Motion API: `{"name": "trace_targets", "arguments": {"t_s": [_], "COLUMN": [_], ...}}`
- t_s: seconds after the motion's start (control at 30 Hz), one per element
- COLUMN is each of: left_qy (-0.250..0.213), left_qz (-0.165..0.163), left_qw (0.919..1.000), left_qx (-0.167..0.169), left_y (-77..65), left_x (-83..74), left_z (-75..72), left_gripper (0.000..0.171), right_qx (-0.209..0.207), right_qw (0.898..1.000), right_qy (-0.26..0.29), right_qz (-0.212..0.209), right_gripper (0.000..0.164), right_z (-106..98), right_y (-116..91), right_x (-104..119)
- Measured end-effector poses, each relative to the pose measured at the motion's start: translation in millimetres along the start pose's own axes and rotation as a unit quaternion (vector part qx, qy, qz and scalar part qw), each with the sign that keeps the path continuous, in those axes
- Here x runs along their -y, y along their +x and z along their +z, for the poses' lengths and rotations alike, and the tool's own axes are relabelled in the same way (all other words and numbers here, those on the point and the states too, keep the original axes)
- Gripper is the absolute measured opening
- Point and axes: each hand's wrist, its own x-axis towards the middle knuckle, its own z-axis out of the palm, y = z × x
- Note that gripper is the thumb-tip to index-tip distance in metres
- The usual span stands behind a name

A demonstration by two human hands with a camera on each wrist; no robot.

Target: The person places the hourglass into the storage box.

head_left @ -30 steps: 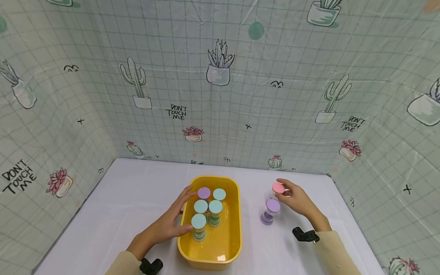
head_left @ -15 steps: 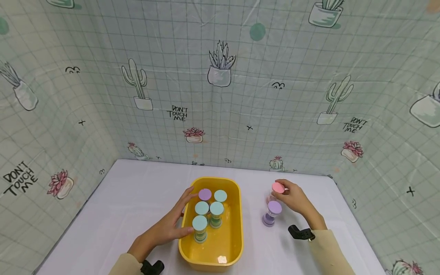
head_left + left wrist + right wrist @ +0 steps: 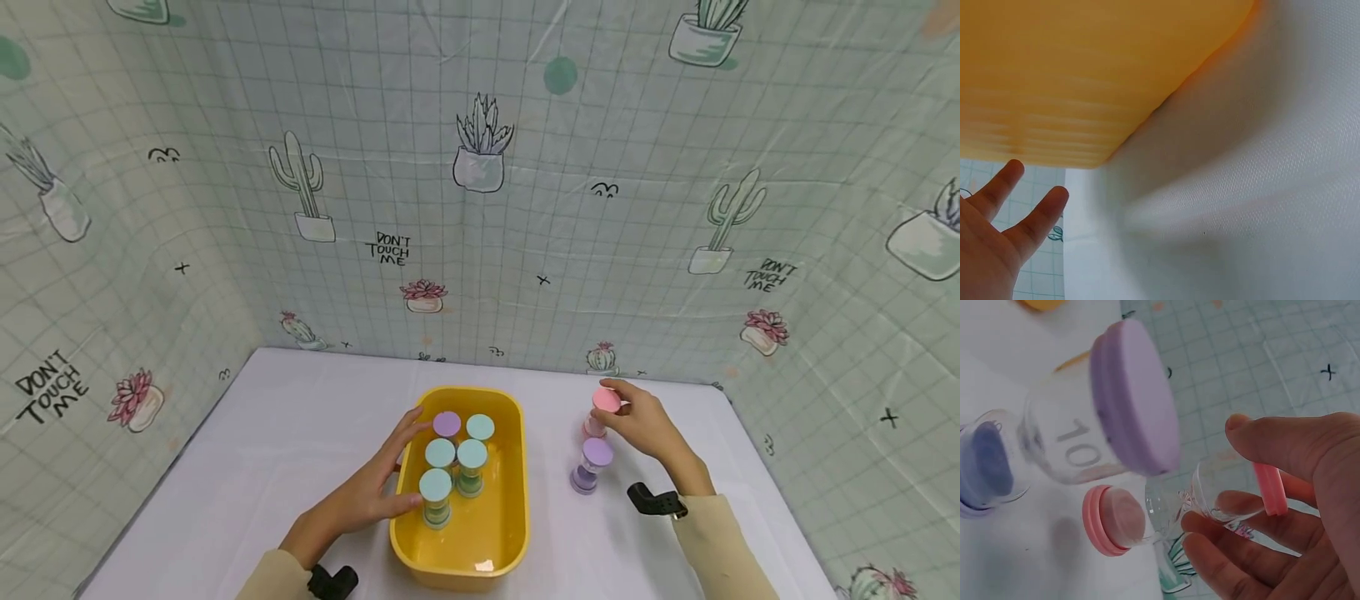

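My right hand (image 3: 641, 425) holds a pink-capped hourglass (image 3: 1272, 490) around its top bulb, fingers on one side and thumb on the other. Pink sand sits in its lower bulb. Just in front of it stands a purple-capped hourglass (image 3: 596, 454), marked "10" in the right wrist view. My left hand (image 3: 367, 492) rests at the left side of a yellow bin (image 3: 519, 500), thumb over the rim and fingers stretched. Inside the bin stand a purple hourglass (image 3: 447, 424) and several teal ones, such as the front teal hourglass (image 3: 436, 486).
A white-covered table (image 3: 300, 433) carries everything. Behind and at both sides rises a grid-patterned cloth (image 3: 525, 233) with cactus drawings, meeting the table's far edge. The purple hourglass stands close to my right hand, between it and the bin.
My right hand has shifted slightly toward the back with the pink hourglass, and more of its base now shows behind the purple one. The left hand and bin stay in place.
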Motion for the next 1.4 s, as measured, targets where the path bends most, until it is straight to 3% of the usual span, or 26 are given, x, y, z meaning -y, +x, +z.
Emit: {"name": "trace_targets", "arguments": {"t_s": [0.3,0.57,0.97,1.23,1.4], "left_qy": [0.002,0.005,0.012,-0.001,-0.005], "left_qz": [0.006,0.006,0.015,0.000,0.002], "left_qw": [1.0000,1.0000,0.9998,1.0000,1.0000], "left_qx": [0.002,-0.004,-0.002,-0.003,0.004], "left_y": [0.2,-1.8,-1.7,-0.3,0.9], "left_x": [-0.3,-0.4,1.0,-1.4,-1.1], "left_z": [0.6,0.2,1.6,-1.8,0.0], "left_gripper": [0.082,0.083,0.084,0.085,0.085], "right_qx": [-0.012,0.011,0.119,0.173,0.222], "right_qw": [0.999,0.993,0.966,0.954,0.940], "right_qy": [0.005,0.014,0.043,0.010,0.003], "right_qz": [-0.047,-0.116,-0.225,-0.245,-0.259], "right_gripper": [0.056,0.051,0.047,0.043,0.036], "right_z": [-23,-22,-17,-8,-1], "right_y": [0,-2,-10,-5,-5], "right_x": [51,109,175,204,213]}}
